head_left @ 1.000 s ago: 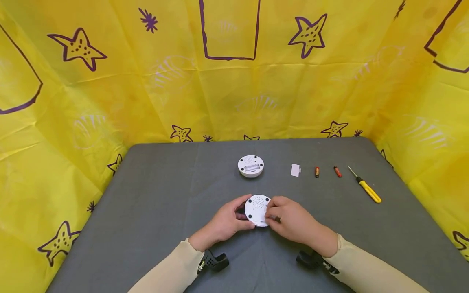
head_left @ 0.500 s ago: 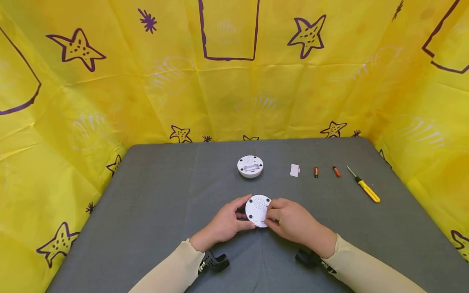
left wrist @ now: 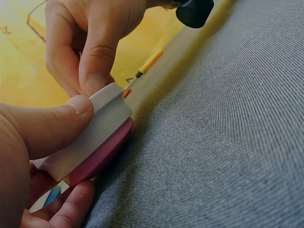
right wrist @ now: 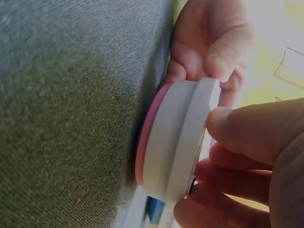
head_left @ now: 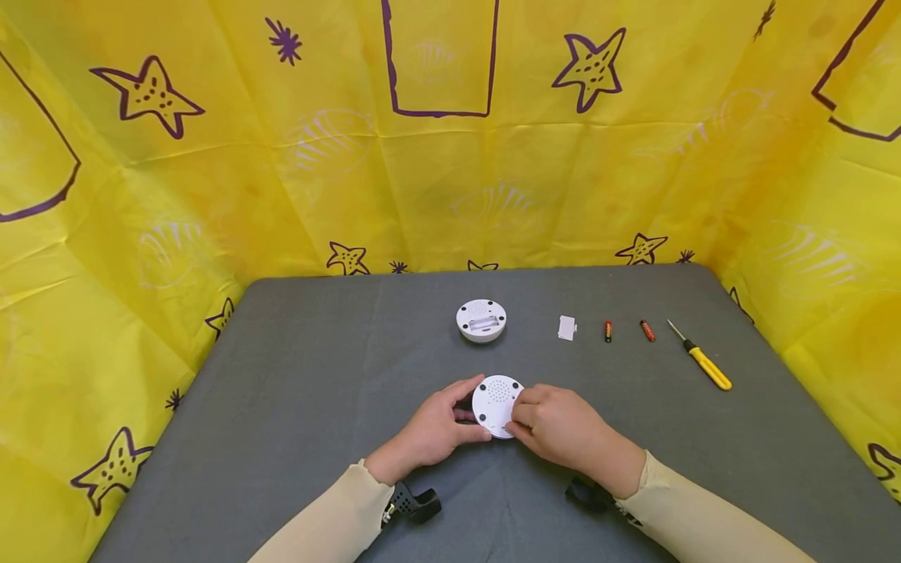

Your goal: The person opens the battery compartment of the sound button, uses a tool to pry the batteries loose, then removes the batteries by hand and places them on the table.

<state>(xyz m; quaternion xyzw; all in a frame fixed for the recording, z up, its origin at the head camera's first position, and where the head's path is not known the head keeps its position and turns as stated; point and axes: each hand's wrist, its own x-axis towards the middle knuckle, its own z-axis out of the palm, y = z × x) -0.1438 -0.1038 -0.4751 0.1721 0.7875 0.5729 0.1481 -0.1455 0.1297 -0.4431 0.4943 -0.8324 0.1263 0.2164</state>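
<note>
Right hand point(head_left: 559, 422) shifted | grip unclear | left hand point(head_left: 435, 422) grasps device point(head_left: 497, 411) edgewise | screwdriver point(head_left: 708, 367) well apart

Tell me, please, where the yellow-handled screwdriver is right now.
In the head view, the screwdriver lies on the right side of the grey table, just right of the nearest red battery.

The bare left hand point(left wrist: 35, 135) gripped a white, pink-bottomed device point(left wrist: 95, 132). The bare right hand point(left wrist: 99, 40) touched its upper side. A yellow-handled screwdriver point(left wrist: 151, 62) lay beyond.
</note>
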